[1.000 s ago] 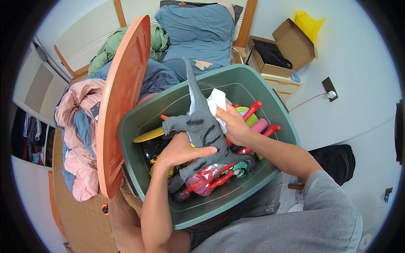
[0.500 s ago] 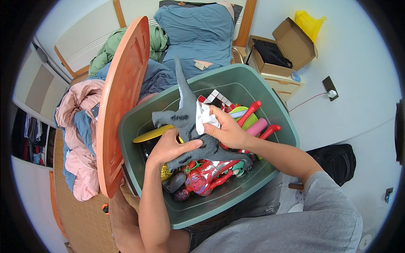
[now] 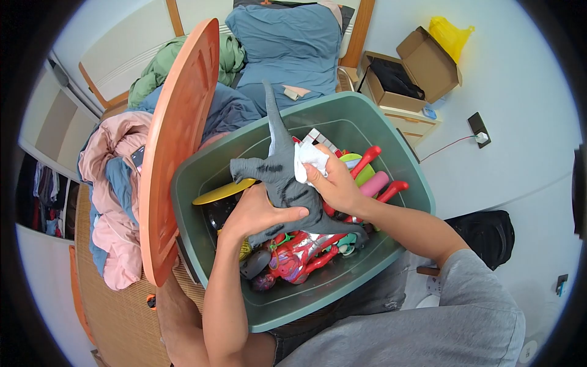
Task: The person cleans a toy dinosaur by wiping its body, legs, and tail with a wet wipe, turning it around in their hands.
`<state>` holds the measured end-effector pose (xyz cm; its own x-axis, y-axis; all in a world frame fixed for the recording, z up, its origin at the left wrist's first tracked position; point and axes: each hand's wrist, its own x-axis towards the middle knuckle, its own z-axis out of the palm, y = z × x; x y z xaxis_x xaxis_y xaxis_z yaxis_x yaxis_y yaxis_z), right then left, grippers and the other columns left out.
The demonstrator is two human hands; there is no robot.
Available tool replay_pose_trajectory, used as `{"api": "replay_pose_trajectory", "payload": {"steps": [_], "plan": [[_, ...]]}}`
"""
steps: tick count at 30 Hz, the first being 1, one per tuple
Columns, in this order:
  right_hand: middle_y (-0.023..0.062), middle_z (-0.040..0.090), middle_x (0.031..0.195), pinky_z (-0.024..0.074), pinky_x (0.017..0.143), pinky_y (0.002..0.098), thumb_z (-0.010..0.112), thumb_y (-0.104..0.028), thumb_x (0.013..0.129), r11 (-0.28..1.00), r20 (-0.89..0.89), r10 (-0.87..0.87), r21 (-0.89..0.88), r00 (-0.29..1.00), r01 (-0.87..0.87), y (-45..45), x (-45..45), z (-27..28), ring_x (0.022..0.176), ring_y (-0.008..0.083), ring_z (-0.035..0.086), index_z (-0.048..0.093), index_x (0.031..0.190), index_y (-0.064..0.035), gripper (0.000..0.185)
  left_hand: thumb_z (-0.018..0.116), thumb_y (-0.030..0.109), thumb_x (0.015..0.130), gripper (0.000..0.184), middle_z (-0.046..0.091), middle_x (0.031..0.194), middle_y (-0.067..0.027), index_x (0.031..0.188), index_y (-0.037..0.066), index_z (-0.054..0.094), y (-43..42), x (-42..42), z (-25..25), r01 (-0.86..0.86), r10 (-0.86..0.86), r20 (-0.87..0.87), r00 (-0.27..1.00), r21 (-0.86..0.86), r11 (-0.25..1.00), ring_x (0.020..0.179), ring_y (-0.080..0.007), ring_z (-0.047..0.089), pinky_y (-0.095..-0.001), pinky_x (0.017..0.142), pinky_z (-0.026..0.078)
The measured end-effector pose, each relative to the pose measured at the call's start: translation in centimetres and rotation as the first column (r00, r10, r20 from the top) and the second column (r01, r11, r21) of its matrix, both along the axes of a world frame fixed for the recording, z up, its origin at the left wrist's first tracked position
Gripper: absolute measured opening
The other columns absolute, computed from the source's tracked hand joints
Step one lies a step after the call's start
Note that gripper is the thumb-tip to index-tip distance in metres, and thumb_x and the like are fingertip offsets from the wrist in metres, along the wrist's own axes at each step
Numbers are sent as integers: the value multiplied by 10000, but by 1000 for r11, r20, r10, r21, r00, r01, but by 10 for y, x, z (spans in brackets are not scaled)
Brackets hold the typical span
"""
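Above a green plastic bin (image 3: 208, 296), a grey toy dinosaur (image 3: 284, 180) with dark stripes lies across my left hand (image 3: 260, 211). The thumb rests over the dinosaur's body and the other fingers go underneath, mostly hidden. My right hand (image 3: 335, 183) pinches a crumpled white wipe (image 3: 309, 160) and presses it against the dinosaur's side, near the base of its long tail. Below lie a red and silver toy figure (image 3: 293, 260), red plastic handles (image 3: 367, 160), a pink cylinder (image 3: 374, 183) and a yellow disc (image 3: 223, 192).
An orange lid (image 3: 180, 153) stands upright along the bin's left side. Behind are a bed with a blue pillow (image 3: 284, 43) and a pink blanket (image 3: 113, 208). An open cardboard box (image 3: 391, 98) sits on a nightstand at the right. A black bag (image 3: 483, 235) lies by the wall.
The dinosaur has shifted slightly right and turned a little in my left hand. My right hand and the wipe have moved slightly right along with it.
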<state>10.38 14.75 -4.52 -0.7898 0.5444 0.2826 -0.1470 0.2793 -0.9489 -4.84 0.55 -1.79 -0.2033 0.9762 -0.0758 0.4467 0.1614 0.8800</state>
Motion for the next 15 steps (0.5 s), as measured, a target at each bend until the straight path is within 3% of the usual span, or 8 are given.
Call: {"api": "replay_pose_trajectory", "payload": {"steps": [5,7,12,14,15], "plan": [[99,657,970,500,781,323,596,-212,956,999,-35,-26,-40,999,24,1,-4,-5,892,147,634,514,1178,3,320,840,429,651,812,614,1205,-192,1249,-39,553,0,1,-1,-11,13,70,997,-25,1000,1147,-278,573,-358,1015,407],[114,651,957,502,764,335,645,-201,920,998,92,67,11,993,-68,-3,2,5,871,167,639,513,1129,-20,307,837,430,654,811,615,1205,-192,1249,-41,553,0,0,-1,-8,12,90,996,-46,999,1145,-280,575,-360,1011,411],[114,643,921,502,731,337,728,-187,844,982,173,118,123,978,-141,-9,6,13,827,180,636,484,1065,-58,353,828,449,659,813,618,1202,-190,1252,-35,555,-1,-1,-2,10,11,148,989,-135,991,1142,-278,578,-365,1003,418],[19,586,890,461,702,260,689,-170,895,986,88,117,108,989,-127,-10,4,11,819,78,553,498,1022,-71,250,829,445,659,818,616,1204,-191,1255,-40,550,-1,1,2,-2,21,140,990,-135,991,1144,-279,576,-366,1003,418],[19,586,890,461,702,260,689,-170,895,987,87,115,107,990,-124,-10,4,10,819,78,553,498,1022,-71,250,830,441,660,823,613,1206,-191,1258,-46,544,-1,2,4,-15,33,132,991,-134,991,1146,-280,574,-366,1002,418]]}}
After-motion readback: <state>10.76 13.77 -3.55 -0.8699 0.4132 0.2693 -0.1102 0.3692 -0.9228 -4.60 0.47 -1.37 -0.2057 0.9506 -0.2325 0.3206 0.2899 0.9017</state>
